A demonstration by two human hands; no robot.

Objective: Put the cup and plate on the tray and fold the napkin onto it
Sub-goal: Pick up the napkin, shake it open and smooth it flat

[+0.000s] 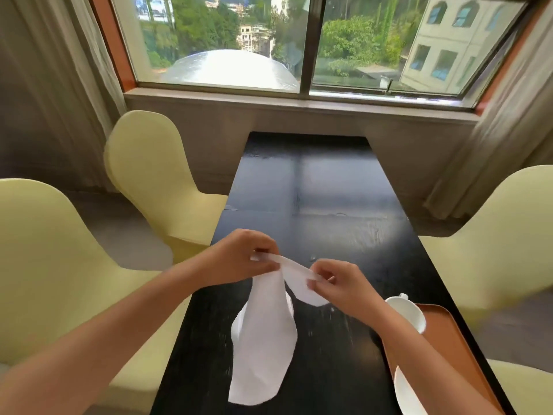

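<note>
**Napkin held above table, cup and plate on tray**

Plate [404,393], white, lies at the near end of the tray [449,348], partly hidden by the right forearm. Cup [410,313], white, stands on the tray's far end. The tray is orange and sits along the right edge of the black table [329,190].

Napkin [263,339], white, hangs in the air over the table's near middle, its top edge stretched between both hands. Left hand [242,256] pinches one end of that edge between thumb and fingers. Right hand [341,283] pinches the other end likewise, slightly lower and nearer. The cloth drapes from the left hand in a long fold.

Yellow chairs [155,175] stand on both sides of the table. A window [299,43] lies beyond its far end.
</note>
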